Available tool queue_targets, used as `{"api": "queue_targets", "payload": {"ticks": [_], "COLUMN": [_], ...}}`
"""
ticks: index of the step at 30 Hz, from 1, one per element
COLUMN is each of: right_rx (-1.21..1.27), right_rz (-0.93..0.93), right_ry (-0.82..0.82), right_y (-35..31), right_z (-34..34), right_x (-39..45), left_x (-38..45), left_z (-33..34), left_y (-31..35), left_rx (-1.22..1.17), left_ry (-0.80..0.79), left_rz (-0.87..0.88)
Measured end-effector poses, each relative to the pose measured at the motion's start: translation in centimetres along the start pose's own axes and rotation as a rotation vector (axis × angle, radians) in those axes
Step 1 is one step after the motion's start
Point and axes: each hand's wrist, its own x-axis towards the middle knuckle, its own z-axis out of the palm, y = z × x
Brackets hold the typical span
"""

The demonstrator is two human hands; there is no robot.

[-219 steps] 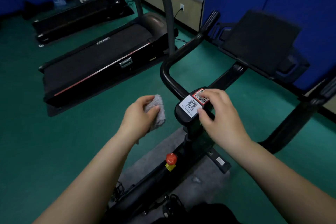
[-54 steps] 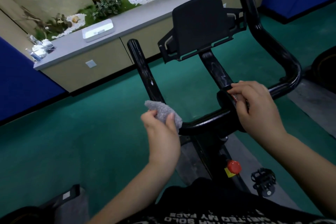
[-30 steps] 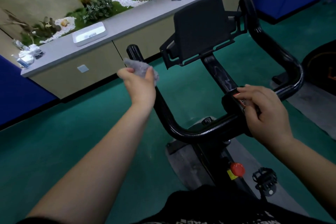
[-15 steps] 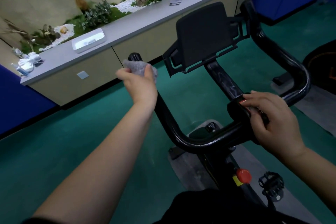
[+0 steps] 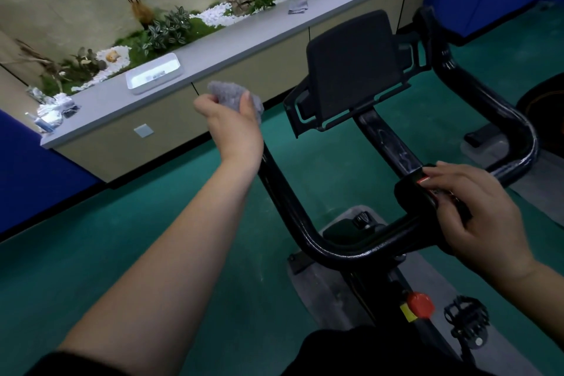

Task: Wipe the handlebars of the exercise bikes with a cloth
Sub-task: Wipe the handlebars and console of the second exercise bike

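Green floor below, left hand (image 5: 232, 128) fingers (image 5: 246, 102) clamp the cloth (image 5: 232, 95) atop the handlebar (image 5: 293, 210).

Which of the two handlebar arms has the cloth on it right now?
The left handlebar arm: the left hand holds the grey cloth at its far end. The right handlebar arm is bare, and the right hand grips the centre clamp.
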Motion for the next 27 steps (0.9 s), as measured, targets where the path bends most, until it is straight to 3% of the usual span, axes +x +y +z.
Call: {"api": "queue_targets", "payload": {"ticks": [6,10,16,23,27], "right_rx": [-0.007,-0.012,-0.018,-0.01,-0.009], "right_rz": [0.006,0.003,0.006,-0.001,-0.006], "right_ry": [0.006,0.004,0.001,0.006,-0.001], "right_y": [-0.1,-0.1,0.0,-0.1,0.0], "right_z": [0.0,0.0,0.2,0.3,0.2], "right_x": [0.0,0.0,-0.1,-0.1,0.0], "left_x": [-1.6,-4.8,-0.1,-3.4,-6.4], "left_z": [0.0,-0.3,-0.3,-1.1,-3.3], "left_y": [-1.5,-3.5,-2.9,-3.8,-5.5], "left_rx": [-0.078,-0.084,-0.24,-0.122,0.043], "left_ry": [0.002,-0.077,-0.136,-0.152,-0.305], "left_rz": [-0.103,-0.2,-0.226,-0.133,-0.077]}}
